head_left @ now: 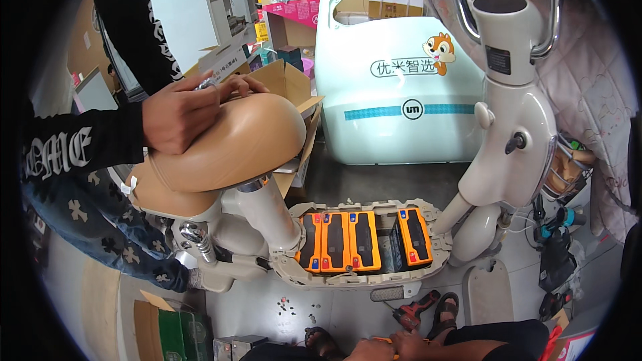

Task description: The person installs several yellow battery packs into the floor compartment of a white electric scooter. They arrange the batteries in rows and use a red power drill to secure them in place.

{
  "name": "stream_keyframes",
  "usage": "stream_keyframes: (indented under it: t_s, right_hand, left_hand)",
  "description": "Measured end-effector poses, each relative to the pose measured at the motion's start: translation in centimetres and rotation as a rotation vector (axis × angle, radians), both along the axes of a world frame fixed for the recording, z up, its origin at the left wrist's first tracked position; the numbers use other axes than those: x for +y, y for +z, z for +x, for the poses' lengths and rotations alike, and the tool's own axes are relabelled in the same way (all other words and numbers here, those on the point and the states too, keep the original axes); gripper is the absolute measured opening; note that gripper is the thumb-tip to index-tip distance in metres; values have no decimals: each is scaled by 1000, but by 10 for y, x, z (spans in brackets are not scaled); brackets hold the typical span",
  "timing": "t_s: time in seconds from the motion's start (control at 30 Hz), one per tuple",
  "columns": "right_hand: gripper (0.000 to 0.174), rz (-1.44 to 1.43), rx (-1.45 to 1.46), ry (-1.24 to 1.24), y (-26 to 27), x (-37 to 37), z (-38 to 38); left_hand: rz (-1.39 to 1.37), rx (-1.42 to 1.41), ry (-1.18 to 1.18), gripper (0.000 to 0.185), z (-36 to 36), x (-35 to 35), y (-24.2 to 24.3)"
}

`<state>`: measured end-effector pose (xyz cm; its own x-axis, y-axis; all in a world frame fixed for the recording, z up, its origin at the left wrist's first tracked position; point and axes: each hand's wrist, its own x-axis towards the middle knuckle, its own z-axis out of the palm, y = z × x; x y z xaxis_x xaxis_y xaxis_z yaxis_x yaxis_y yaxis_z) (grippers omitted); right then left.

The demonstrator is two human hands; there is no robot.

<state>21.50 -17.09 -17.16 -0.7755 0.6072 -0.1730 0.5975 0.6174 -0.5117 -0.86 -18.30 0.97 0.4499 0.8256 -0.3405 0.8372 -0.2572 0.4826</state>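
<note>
At the bottom edge, my left hand [372, 350] and my right hand [409, 345] are close together, fingers curled around a small orange item [384, 340]. My hands hide most of it, so its kind is unclear. Beyond them stands a cream electric scooter with its floorboard compartment [301, 277] uncovered. Inside are orange-and-black batteries: one at the right [415, 236], and three side by side at the left, including this one [365, 240]. A gap with dark wall parts separates the right battery from the others. A red cordless drill [415, 311] lies on the floor just past my right hand.
A co-worker's hands [183, 115] rest on the tan scooter seat [251, 145]. Loose screws [286, 306] lie on the tiles. A mint body panel [396, 90] stands behind the scooter. A beige floor panel [489, 293], cables and tools [556, 265] are at right, an opened carton [148, 331] at lower left.
</note>
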Motion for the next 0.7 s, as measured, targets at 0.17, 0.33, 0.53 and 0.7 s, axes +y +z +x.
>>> stream_keyframes:
  t_s: [0.17,0.33,0.53,0.7]
  right_hand:
    - [60,-70,150,30,-17,-7,-3]
    - [61,-218,-29,-50,-2,52,4]
    - [32,332,66,-332,203,192,-24]
    - [49,547,-232,-413,170,247,-34]
  left_hand:
    - [-20,-108,-117,32,-15,38,-12]
    - [460,-465,193,23,-39,135,10]
    - [466,-253,325,53,-28,284,-40]
    - [488,-20,215,64,-7,358,-91]
